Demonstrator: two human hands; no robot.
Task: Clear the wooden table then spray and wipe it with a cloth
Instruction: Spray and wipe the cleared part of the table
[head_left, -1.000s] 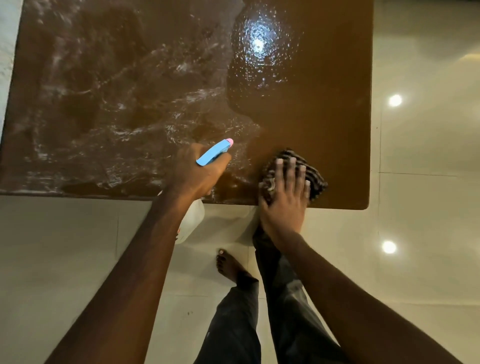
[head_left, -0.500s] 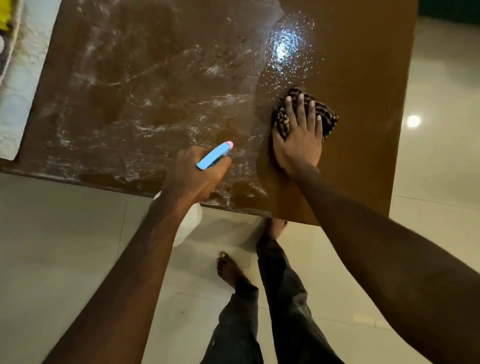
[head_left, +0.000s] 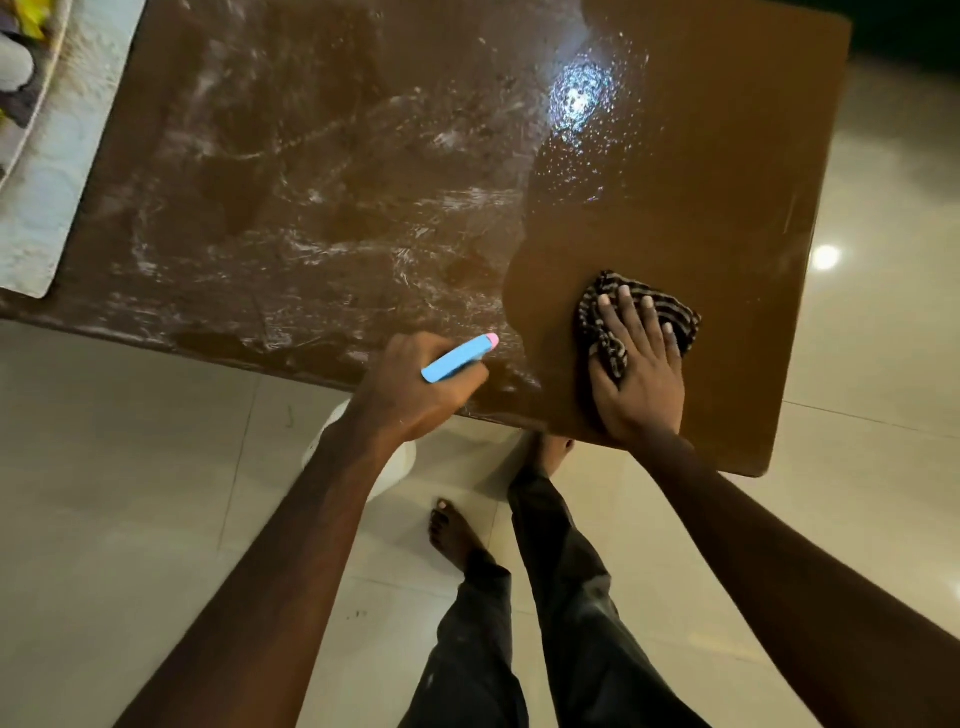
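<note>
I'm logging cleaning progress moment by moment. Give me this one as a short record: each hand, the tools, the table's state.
left hand: the left hand grips the spray bottle at the near edge of the table, nozzle pointing over the top
right hand: the right hand lies flat on the striped cloth, fingers straight, pressing it onto the table
table, left part: wet whitish streaks
table, right part: smooth, with droplets farther back
stage: wiping under way, streaked part not yet wiped

A home: wooden table (head_left: 701, 156), glossy tiled floor (head_left: 130, 467), bare feet.
</note>
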